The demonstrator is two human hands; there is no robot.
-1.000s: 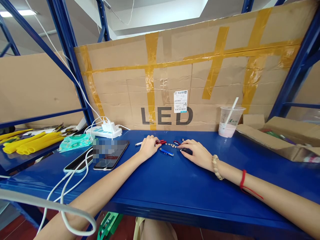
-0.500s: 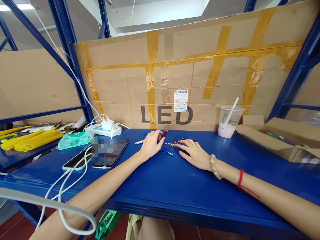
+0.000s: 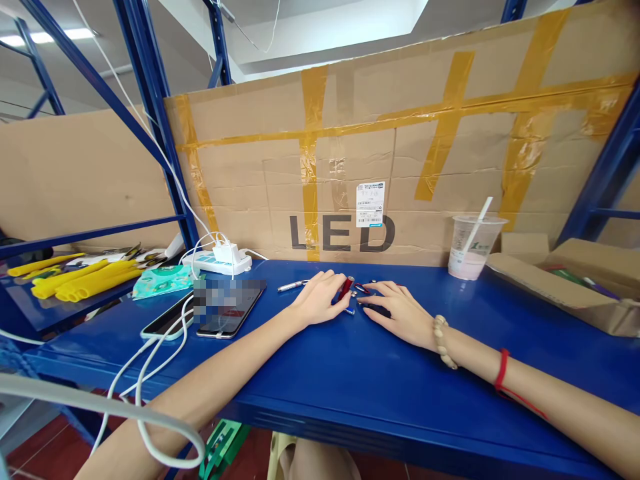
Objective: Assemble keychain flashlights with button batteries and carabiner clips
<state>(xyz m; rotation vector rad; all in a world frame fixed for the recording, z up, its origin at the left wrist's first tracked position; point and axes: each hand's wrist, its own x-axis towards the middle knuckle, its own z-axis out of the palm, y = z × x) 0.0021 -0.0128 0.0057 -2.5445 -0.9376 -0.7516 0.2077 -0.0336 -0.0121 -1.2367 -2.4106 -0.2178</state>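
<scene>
Shifted right since the earlier frame: left hand [image 3: 320, 299], with the red tube [image 3: 345, 289] brought closer to the right hand [image 3: 401, 311]; right hand barely moved. Blue tube [image 3: 352, 311] is now mostly covered by the left hand, only its end being seen.

Left hand is curled nearly closed; the red tube seems pinched between thumb and fingers, tilted, its far end raised. Right hand is half open, fingers spread over a dark object [image 3: 379, 310]; whether it is gripped or only touched cannot be told.

Small silvery round pieces [image 3: 354, 294] are seen between the hands on the counter [image 3: 350, 373]. Silver pen-like stick [image 3: 292, 286] is left lying beyond the left hand, untouched.

Progress, as judged: partway. Red tube is in hand; round pieces are left loose, blue tube and stick not taken up. Nothing finished can be made out; the rest is hidden by fingers.
</scene>
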